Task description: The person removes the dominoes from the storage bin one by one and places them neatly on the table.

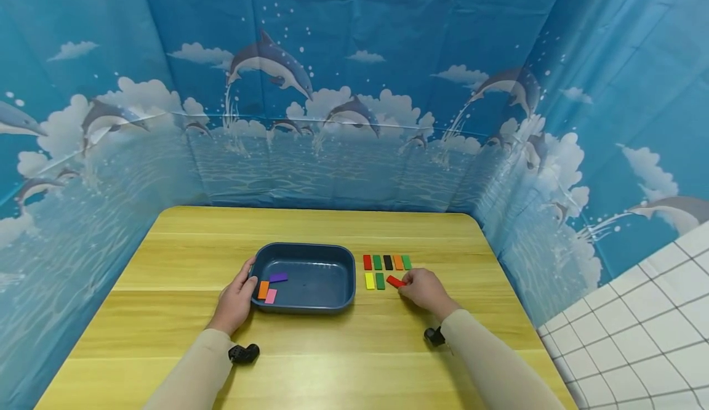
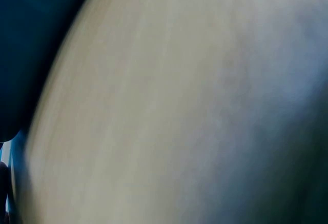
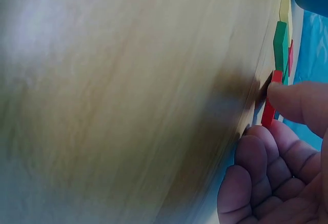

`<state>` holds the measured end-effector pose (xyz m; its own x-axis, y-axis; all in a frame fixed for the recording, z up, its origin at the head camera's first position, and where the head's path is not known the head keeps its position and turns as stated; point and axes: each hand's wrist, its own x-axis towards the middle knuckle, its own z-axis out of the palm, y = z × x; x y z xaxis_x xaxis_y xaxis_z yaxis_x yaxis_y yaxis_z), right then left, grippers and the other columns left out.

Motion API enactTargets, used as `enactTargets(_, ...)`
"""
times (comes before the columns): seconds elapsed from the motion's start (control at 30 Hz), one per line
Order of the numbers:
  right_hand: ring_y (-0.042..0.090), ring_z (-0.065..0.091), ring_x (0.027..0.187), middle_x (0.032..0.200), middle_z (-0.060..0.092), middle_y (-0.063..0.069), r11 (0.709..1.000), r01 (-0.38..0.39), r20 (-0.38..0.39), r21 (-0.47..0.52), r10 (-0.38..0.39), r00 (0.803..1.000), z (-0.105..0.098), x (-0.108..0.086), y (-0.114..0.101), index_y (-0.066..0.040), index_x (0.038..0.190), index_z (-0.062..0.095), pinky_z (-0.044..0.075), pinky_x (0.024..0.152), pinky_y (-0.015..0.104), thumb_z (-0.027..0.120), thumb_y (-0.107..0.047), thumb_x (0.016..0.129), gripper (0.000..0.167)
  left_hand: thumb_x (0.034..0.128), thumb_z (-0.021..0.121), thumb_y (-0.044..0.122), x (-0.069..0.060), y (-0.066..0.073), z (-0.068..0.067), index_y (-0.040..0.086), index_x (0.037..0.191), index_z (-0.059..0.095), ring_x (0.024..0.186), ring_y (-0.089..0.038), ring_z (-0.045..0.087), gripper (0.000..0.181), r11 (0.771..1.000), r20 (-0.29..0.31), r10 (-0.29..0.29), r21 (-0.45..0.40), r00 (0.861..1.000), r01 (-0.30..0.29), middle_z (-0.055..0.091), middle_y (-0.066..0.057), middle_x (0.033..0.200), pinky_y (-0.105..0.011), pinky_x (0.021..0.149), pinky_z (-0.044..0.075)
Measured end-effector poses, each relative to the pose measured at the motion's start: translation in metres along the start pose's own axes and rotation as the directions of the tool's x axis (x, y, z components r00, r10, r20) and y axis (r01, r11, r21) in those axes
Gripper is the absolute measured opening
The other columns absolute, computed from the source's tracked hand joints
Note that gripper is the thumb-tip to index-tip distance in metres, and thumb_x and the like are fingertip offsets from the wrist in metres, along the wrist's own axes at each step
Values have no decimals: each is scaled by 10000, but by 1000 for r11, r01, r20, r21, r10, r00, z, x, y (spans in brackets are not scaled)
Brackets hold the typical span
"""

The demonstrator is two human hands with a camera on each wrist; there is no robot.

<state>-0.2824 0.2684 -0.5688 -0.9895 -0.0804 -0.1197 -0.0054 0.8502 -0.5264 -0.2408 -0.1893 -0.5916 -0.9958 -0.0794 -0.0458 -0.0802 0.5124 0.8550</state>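
Observation:
A red block [image 1: 395, 281] is pinched between thumb and fingers of the right hand [image 1: 424, 290]; in the right wrist view the same red block [image 3: 271, 99] stands tilted in the right hand [image 3: 287, 167]. To its left lie a green block [image 1: 380, 281] and a yellow block [image 1: 369, 281]. Behind them runs a row of several blocks, among them a black one [image 1: 388, 263]. The left hand [image 1: 236, 300] grips the left side of a dark blue tray [image 1: 355, 274]. Inside the tray lie a purple block [image 1: 279, 277], an orange one [image 1: 263, 289] and a pink one [image 1: 271, 296].
The wooden table [image 1: 327, 361] carries the tray at its middle and the blocks right of it. A dolphin-patterned curtain [image 1: 332, 151] hangs behind and at both sides. White tiles [image 1: 637, 317] show at the lower right.

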Motion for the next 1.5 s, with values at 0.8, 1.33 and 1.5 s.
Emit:
enactTargets(0.8,143,572,835,986,738,-6,994,111,24,-22,-111,994,7,3,-1,-96,1215,786,522,792,339,746,-91,959,259,1143,352,438,1,2,-1,381,1669,279,1596,-384,291,534,1000,5,6,-6,1000,-6,323,-82,1722,-620,1295,220)
enactTargets(1.33,138,551,756,844,676,-37,997,71,-1,30,-71,997,11,0,-4,-94,1130,787,478,722,298,767,-129,950,184,1140,342,457,1,-1,-1,399,1672,256,1601,-384,278,542,1000,19,-10,-8,1000,11,309,-86,1728,-615,1296,216)
enactTargets(1.5,136,566,761,849,686,-29,996,68,-1,50,-68,998,11,-1,-6,-91,1115,782,491,721,299,769,-120,948,170,1139,340,463,2,-2,-1,404,1671,255,1600,-382,281,542,1000,13,-8,-5,1000,8,312,-81,1726,-619,1297,214)
